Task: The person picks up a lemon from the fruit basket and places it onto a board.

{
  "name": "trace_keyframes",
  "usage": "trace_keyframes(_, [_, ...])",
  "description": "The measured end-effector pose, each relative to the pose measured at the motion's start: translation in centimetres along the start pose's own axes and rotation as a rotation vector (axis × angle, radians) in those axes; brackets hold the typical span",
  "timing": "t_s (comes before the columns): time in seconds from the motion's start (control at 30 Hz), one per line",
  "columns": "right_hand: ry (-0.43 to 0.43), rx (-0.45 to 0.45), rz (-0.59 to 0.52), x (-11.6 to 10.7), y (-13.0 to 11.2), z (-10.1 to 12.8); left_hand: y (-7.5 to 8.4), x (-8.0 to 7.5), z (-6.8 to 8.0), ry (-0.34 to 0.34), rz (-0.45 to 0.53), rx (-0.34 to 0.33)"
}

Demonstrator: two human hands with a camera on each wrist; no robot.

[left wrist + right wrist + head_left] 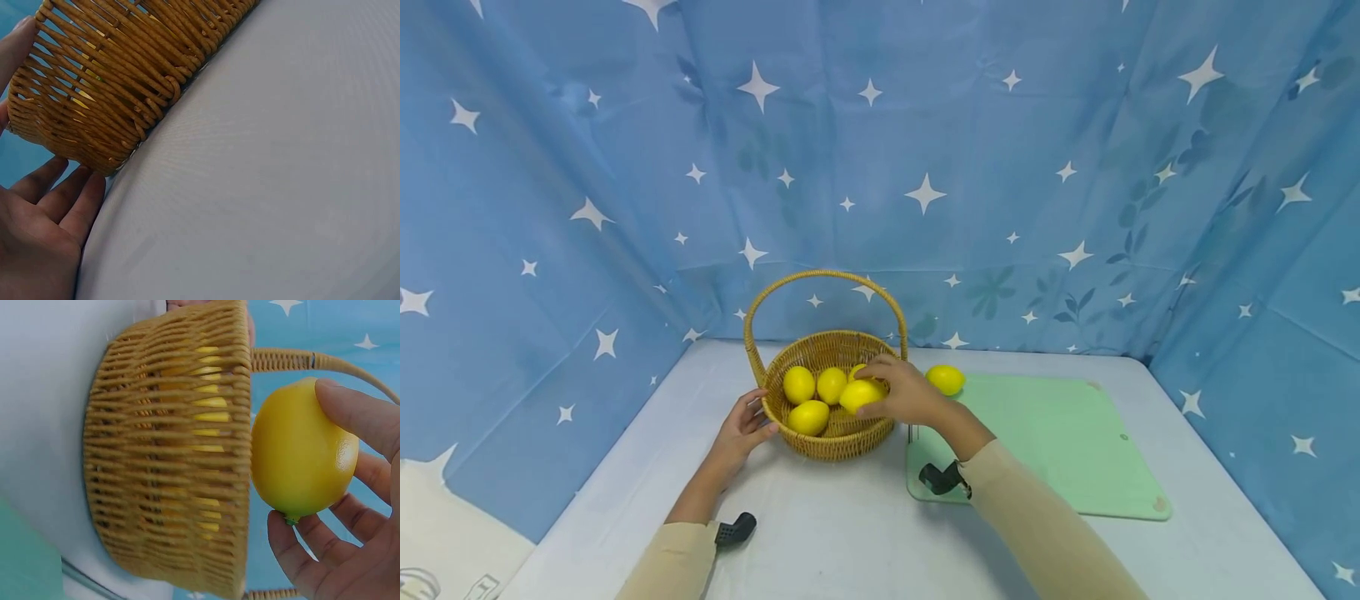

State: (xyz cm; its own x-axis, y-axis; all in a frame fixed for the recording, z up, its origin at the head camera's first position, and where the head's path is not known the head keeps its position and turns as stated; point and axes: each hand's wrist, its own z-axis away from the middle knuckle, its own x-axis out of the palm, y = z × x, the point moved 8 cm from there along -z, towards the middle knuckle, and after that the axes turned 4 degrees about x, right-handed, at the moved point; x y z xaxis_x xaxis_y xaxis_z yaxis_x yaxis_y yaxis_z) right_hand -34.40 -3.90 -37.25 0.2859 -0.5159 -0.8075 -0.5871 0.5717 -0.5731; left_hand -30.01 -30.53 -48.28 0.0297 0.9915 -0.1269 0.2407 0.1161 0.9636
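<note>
Right hand: the right hand (908, 392) has its fingers and thumb wrapped around a lemon (861, 394) – held right at the basket's rim, on the side nearest the mat. The right wrist view shows fingers curled over the top and under the bottom of that lemon (303, 456), just beside the woven wall.

Left hand: the left hand (741, 429) rests against the outer wall of the wicker basket (820, 446) on the opposite side, fingers fairly straight and spread, not wrapped around anything. In the left wrist view the fingertips (78, 203) sit just under the basket's base edge, and another fingertip shows at the top corner.

Basket: stands upright on the table (850, 533), handle arched over the top. Three more lemons inside – one (799, 384) at the back left, one (831, 385) next to it, one (808, 417) at the front.

Loose lemon: a lone lemon (945, 379) lies outside the basket, at the far corner of the green cutting mat (1060, 442).

Mat: flat on the table, just right of the basket; the right forearm crosses its near corner.

Backdrop: blue star-print cloth (925, 167) hangs behind and on both sides.
</note>
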Motion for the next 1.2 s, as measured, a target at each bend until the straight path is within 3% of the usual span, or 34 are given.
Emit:
trace_keyframes(0.37, [0.057,0.040,-0.074,-2.8,1.5,2.1,0.6,-0.2,0.3,0.003,0.002,0.007])
trace_keyframes(1.2, [0.134,0.101,-0.015,-5.4,7.8,6.1,0.2,0.0,0.0,-0.003,0.009,-0.004])
